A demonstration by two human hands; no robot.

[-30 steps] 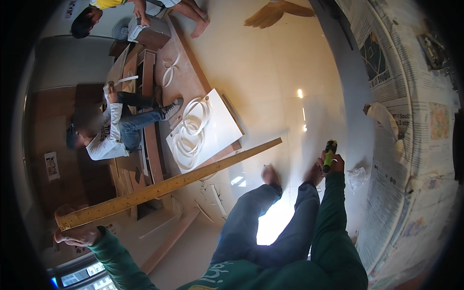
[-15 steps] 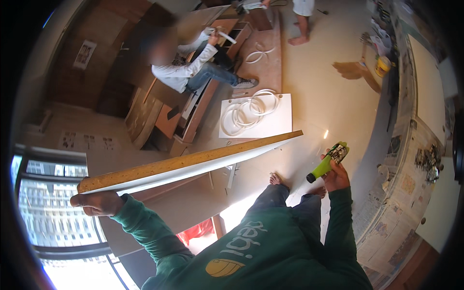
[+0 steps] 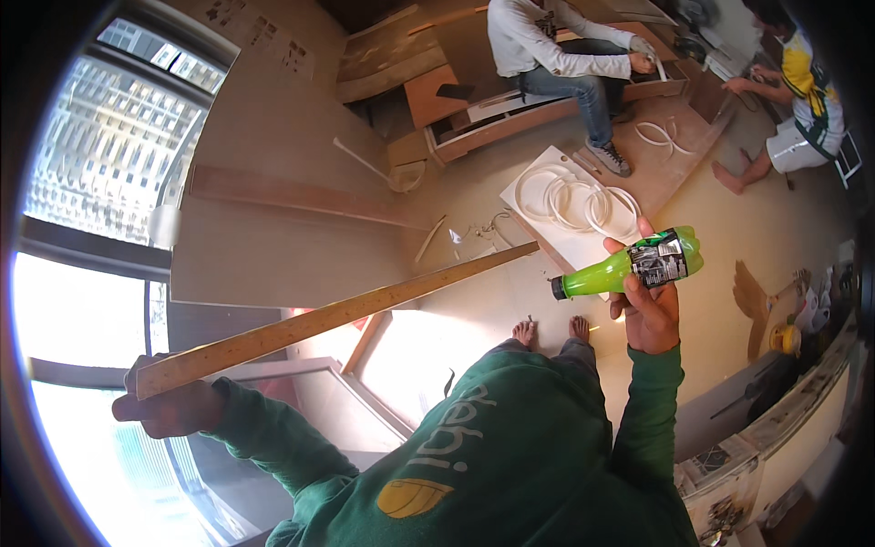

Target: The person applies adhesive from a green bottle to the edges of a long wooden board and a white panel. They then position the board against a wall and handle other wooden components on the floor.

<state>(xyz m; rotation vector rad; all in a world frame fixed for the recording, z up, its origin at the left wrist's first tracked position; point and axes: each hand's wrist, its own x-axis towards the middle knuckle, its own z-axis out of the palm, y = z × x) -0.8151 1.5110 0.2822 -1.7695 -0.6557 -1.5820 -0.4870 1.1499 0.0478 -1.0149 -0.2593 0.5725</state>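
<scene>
Left hand: the left hand (image 3: 169,410) is closed round the near end of a long wooden strip (image 3: 337,314), held out over the floor.
Right hand: the right hand (image 3: 649,305) is wrapped about a green plastic bottle (image 3: 629,264), raised at chest height.
Strip axis: long axis runs from lower left up to the right, far end pointing toward the white board (image 3: 570,214) with coiled white edge banding (image 3: 574,201).
Bottle axis: nearly level — dark cap pointing left.
Doing it well: I judge a grip nearer the middle would steady the strip — keep the far tip clear of the seated person (image 3: 556,50).
</scene>
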